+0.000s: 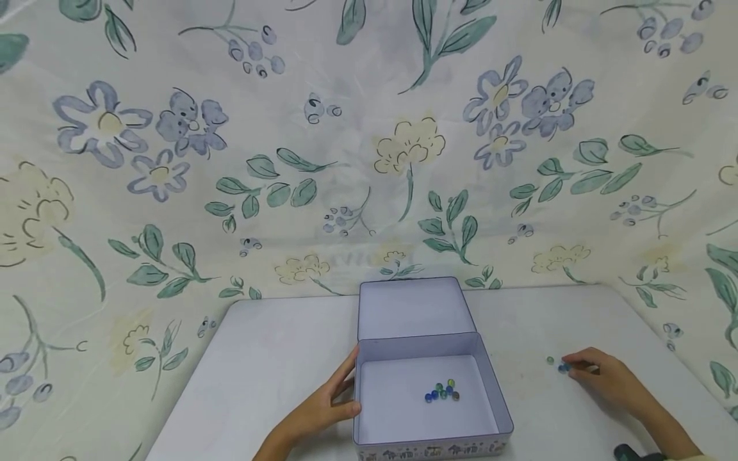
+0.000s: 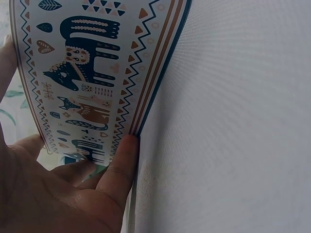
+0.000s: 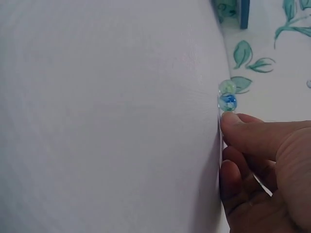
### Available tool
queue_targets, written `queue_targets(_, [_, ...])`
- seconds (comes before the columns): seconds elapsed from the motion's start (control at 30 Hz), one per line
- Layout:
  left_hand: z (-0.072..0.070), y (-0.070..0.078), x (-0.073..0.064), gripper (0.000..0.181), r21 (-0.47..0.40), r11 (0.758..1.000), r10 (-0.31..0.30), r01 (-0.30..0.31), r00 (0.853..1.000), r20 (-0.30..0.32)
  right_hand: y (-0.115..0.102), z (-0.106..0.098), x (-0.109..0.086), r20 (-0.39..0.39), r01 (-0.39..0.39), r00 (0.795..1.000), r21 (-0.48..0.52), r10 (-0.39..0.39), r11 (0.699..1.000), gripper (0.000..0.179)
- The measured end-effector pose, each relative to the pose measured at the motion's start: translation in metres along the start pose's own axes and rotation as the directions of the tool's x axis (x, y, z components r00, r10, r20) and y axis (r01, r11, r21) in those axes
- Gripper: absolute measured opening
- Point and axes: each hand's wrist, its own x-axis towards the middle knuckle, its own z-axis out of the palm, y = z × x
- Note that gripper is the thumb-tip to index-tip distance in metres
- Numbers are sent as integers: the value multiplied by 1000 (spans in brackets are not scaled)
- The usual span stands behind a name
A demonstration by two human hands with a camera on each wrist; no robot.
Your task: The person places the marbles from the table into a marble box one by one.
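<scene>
Beside the box [image 1: 403, 406]: marbles [image 1: 550, 360] apparently being collected

Right hand [image 1: 611, 382] is curling at a blue marble [image 3: 228, 102] on the counter [image 1: 277, 358], pinch unclear; left hand [image 1: 319, 410], spread, is bracing the box. Lifting is probably requiring secure pinching.

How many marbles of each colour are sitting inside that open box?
Blue round glass-like marbles: 3
Green round glass-like marbles: 2
Yellow-green round glass-like marble: 1
Brown round glass-like marble: 1
Total inside the pale lilac rectangular box: 7
</scene>
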Motion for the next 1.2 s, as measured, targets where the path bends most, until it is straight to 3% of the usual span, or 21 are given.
queue_targets(0.37, [-2, 1, 1, 90, -4, 1000, -11, 11, 1000, 0, -1, 3, -2, -65, 31, 997, 2, -31, 1000, 22])
queue_targets(1.2, [0, -2, 2, 89, -7, 1000, -15, 15, 1000, -12, -2, -2, 1, -67, -57, 996, 40, 60, 998, 27])
